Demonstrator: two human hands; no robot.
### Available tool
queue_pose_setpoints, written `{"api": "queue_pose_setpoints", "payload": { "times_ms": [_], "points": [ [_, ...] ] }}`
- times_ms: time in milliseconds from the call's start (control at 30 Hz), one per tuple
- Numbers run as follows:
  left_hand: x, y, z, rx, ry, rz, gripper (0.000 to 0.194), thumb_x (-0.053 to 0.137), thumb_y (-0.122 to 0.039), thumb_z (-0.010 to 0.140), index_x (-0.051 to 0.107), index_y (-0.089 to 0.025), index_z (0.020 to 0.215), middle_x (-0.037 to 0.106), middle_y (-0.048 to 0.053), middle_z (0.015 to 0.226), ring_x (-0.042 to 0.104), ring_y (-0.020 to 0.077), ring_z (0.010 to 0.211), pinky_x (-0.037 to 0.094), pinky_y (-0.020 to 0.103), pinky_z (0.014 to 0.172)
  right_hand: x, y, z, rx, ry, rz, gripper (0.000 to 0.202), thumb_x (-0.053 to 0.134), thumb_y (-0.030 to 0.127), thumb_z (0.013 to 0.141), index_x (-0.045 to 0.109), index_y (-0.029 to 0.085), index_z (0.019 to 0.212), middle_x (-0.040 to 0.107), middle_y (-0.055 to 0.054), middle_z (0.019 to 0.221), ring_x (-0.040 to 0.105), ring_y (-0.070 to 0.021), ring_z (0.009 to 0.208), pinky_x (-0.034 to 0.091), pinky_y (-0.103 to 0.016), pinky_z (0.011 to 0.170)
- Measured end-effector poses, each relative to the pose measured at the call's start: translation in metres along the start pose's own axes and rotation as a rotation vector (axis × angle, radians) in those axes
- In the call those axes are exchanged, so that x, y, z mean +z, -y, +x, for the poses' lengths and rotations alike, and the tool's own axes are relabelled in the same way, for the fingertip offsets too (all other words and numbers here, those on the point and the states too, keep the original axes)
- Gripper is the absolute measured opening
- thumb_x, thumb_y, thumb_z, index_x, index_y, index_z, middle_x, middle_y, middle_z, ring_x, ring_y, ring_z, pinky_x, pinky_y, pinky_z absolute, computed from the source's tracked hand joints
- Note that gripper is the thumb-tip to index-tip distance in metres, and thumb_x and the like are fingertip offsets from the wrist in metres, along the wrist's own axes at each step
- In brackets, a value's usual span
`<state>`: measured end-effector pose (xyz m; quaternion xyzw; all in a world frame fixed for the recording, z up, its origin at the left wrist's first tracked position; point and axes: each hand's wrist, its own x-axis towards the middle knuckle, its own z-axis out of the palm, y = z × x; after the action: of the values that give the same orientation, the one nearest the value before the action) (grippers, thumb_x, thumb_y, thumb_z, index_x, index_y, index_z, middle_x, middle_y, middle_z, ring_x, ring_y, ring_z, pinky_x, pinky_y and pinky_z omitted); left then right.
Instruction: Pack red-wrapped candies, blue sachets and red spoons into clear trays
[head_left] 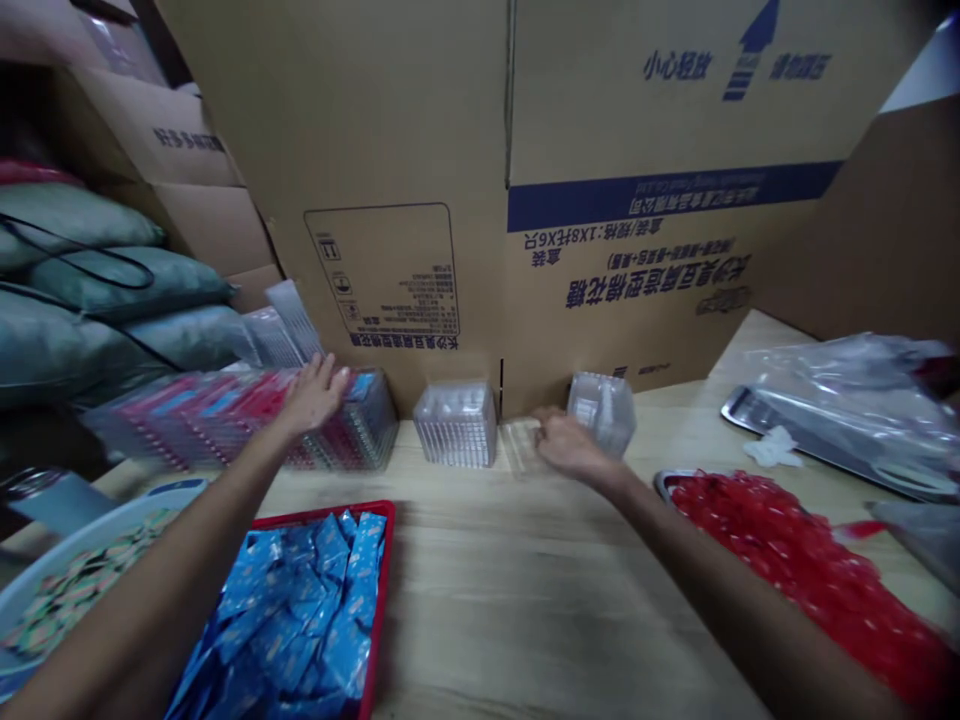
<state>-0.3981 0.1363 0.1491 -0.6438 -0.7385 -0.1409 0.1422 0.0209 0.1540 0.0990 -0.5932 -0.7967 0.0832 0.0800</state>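
— How does the grip look on the right hand (570, 443)?
— Curled, its fingertips pinching the near edge of a thin clear tray (519, 450), just right of the frame's centre. Both are blurred by motion.
— And the left hand (313, 395)?
— Left of centre, laid over the top of a row of filled clear packs (217, 412) showing red and blue contents. I cannot tell whether that grip is pressed together; the fingers hide what lies under them. Some clear plastic pieces (276, 325) stand up just behind it.
— Anything between the hands?
— A stack of clear trays (455, 428) in the middle of the frame, on the worktop (487, 590). A second clear stack (607, 410) stands right of centre, just behind the right hand. A big cardboard box (405, 150) rises behind them all and fills the upper middle.
— What lies lower down?
— At lower left, blue packets (300, 600) heap up in a red basket (379, 620); farther left, a pale blue basin holds small striped pieces (97, 580). At lower right, red packets (780, 560) pile up.
— And upper left?
— Bulging sacks (120, 278), stacked beside cartons.
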Motion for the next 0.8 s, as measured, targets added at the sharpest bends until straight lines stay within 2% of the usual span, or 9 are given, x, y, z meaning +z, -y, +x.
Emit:
{"api": "queue_pose_setpoints", "payload": {
  "times_ms": [67,167,267,333,400,500,567,633,800],
  "points": [
    [-0.015,-0.041,-0.029,-0.029,-0.029,-0.044,0.065,0.021,-0.044,0.103,0.039,0.001,0.145,0.035,0.024,0.156,0.031,0.0314,0.146,0.028,0.049,0.116,0.027,0.02,-0.005,-0.004,0.041,-0.014,0.054,0.044,0.037,0.093,0.054,0.009,0.138,0.058,-0.023,0.133,0.051,-0.035,0.124,0.039,-0.039,0.099],
    [-0.041,-0.118,-0.11,0.134,0.012,-0.382,0.046,0.05,-0.04,0.092,0.063,-0.015,0.128,0.047,0.014,0.152,0.03,0.0323,0.147,0.02,0.052,0.121,0.068,0.041,-0.021,0.003,0.049,-0.042,0.062,0.042,0.037,0.093,0.045,0.0,0.143,0.046,-0.032,0.143,0.041,-0.0429,0.133,0.033,-0.051,0.103],
    [-0.058,-0.184,-0.21,0.161,0.247,-0.87,0.035,0.07,-0.031,0.079,0.073,-0.027,0.114,0.053,0.009,0.147,0.032,0.0341,0.147,0.01,0.052,0.123,0.097,0.046,-0.052,-0.044,-0.025,-0.095,0.057,0.038,0.031,0.094,0.043,0.001,0.143,0.047,-0.031,0.14,0.044,-0.0414,0.129,0.036,-0.053,0.098],
    [-0.059,-0.211,-0.264,0.038,0.396,-1.148,0.033,0.074,-0.028,0.077,0.075,-0.033,0.11,0.058,0.008,0.142,0.038,0.0332,0.143,0.018,0.046,0.122,0.103,0.041,-0.079,-0.091,-0.048,-0.113,0.048,0.041,0.03,0.093,0.053,0.007,0.134,0.057,-0.026,0.124,0.053,-0.0383,0.115,0.039,-0.05,0.091],
    [-0.047,-0.228,-0.296,-0.052,0.453,-1.277,0.026,0.073,-0.029,0.08,0.078,-0.032,0.105,0.066,0.009,0.131,0.052,0.0318,0.132,0.034,0.04,0.114,0.101,0.033,-0.104,-0.112,-0.025,-0.114,0.039,0.045,0.032,0.091,0.061,0.011,0.119,0.062,-0.023,0.111,0.057,-0.0369,0.105,0.04,-0.051,0.089],
    [-0.011,-0.247,-0.304,-0.221,0.401,-1.315,0.022,0.061,-0.031,0.089,0.079,-0.026,0.101,0.074,0.01,0.108,0.066,0.0255,0.101,0.047,0.034,0.093,0.098,0.016,-0.126,-0.083,-0.042,-0.135,0.042,0.047,0.04,0.091,0.063,0.012,0.117,0.058,-0.025,0.121,0.051,-0.0428,0.117,0.034,-0.059,0.097],
    [0.017,-0.263,-0.296,-0.381,0.311,-1.35,0.022,0.062,-0.033,0.088,0.077,-0.022,0.099,0.074,0.007,0.09,0.065,0.0206,0.082,0.048,0.03,0.078,0.101,0.004,-0.13,-0.02,-0.048,-0.14,0.056,0.045,0.048,0.091,0.057,0.012,0.132,0.045,-0.027,0.143,0.037,-0.0494,0.132,0.027,-0.066,0.1],
    [0.04,-0.278,-0.284,-0.513,0.24,-1.455,0.021,0.069,-0.034,0.082,0.075,-0.019,0.096,0.072,0.006,0.085,0.063,0.0175,0.075,0.047,0.027,0.071,0.106,-0.004,-0.131,0.045,-0.025,-0.128,0.066,0.043,0.053,0.092,0.046,0.014,0.145,0.029,-0.027,0.155,0.028,-0.0527,0.139,0.029,-0.069,0.098],
    [0.068,-0.304,-0.264,-0.975,0.207,-1.786,0.029,0.082,-0.029,0.068,0.066,-0.014,0.088,0.069,0.005,0.08,0.061,0.0123,0.06,0.049,0.024,0.06,0.103,-0.014,-0.135,0.039,0.015,-0.067,0.07,0.058,0.045,0.085,0.045,0.018,0.148,0.028,-0.027,0.157,0.039,-0.0531,0.131,0.038,-0.065,0.092]
  ]
}}
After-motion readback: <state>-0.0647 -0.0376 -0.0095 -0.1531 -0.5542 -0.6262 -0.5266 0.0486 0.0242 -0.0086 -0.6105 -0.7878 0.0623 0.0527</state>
